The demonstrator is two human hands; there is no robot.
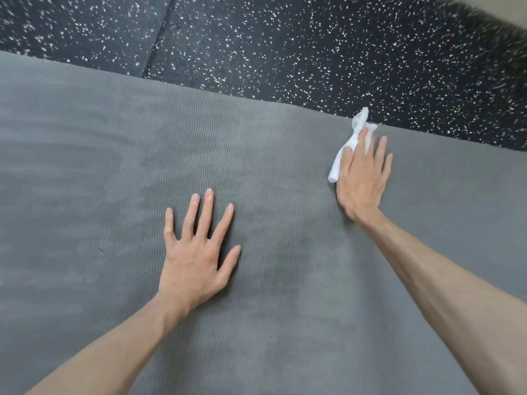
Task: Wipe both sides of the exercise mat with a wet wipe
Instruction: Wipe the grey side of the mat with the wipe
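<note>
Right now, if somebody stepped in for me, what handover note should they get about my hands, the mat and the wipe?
Left hand: flat on the mat with fingers spread, bracing it, no grip on anything.
Right hand: straight fingers pressing the wipe onto the mat near its far edge, by the speckled floor.
Done: the upward side is being wiped; how much is covered cannot be told.
Left: finish this side, flip the mat, wipe the other side.

The mat (142,166) looks matt grey foam with fine wavy ribbing, the wet wipe (346,146) soft white cloth.
</note>
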